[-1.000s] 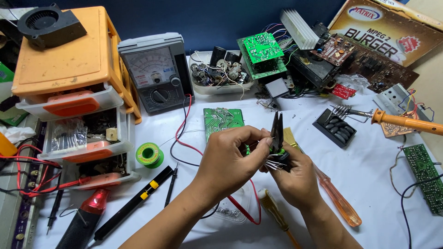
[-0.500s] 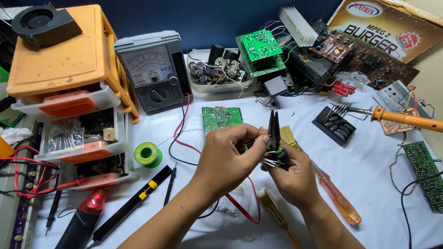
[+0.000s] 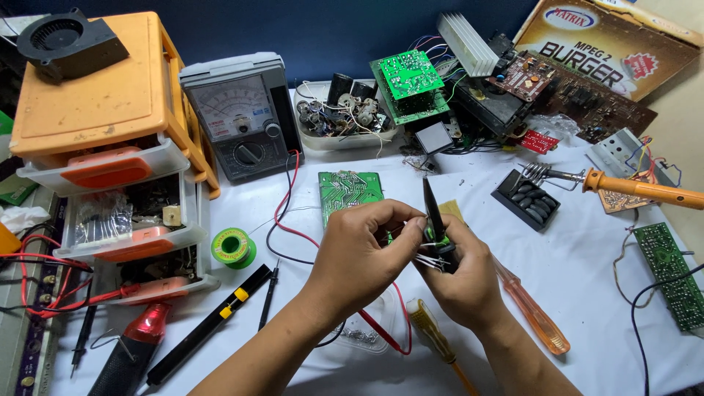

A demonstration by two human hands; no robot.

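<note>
Black tool: slim black tweezers [image 3: 433,209] stand upright, tips up, at the middle of the head view, above the white table cover [image 3: 587,293].
Right hand [image 3: 462,279]: fingers clenched round the tweezers' lower part, along with thin silvery leads [image 3: 429,260].
Left hand [image 3: 363,253]: fingertips pinched on a small green part [image 3: 440,238] right against the tweezers; what exactly it grips is too small to tell.
Near: a yellow-handled tool [image 3: 433,337] and an orange-handled screwdriver [image 3: 532,312] lie on the cover.
Far: a green circuit board [image 3: 348,191] just beyond the hands, a grey analogue meter [image 3: 238,117] far left.
Right: a soldering iron [image 3: 645,191] on its stand.
Doing it well: judging by the grip, keep both wrists steady and close, and press lightly so the fine leads do not bend.
</note>
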